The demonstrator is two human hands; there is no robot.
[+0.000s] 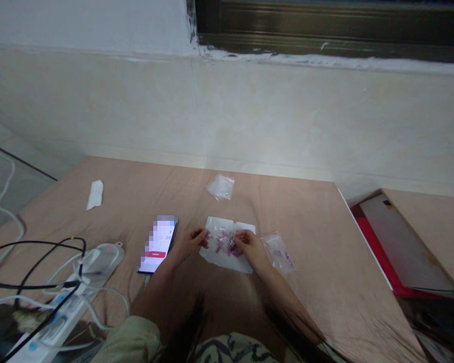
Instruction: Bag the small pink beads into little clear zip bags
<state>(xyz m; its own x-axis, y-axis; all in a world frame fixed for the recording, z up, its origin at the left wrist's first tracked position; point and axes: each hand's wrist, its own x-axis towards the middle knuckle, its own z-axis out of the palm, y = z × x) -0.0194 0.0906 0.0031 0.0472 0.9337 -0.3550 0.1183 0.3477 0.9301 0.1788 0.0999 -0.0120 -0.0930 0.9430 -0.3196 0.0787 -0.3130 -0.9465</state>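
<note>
Small pink pieces [223, 241] lie in a loose cluster on a sheet of white paper [227, 261] in the middle of the table. At the paper's left edge is my left hand [191, 243], its fingertips pinched together; what they hold is too small to tell. My right hand [249, 244] reaches over the paper's right side with thumb and fingers closed among the pink pieces, and its fingers hide what is between them. Just right of that hand rests a clear zip bag [278, 252] with a few pink bits inside.
A second clear plastic bag [221, 187] lies near the wall. Left of my hands is a phone [159, 242] with a lit screen. A power strip [66, 315] with tangled cables [34, 287] fills the lower left. White paper scrap [95, 194] sits at the back left.
</note>
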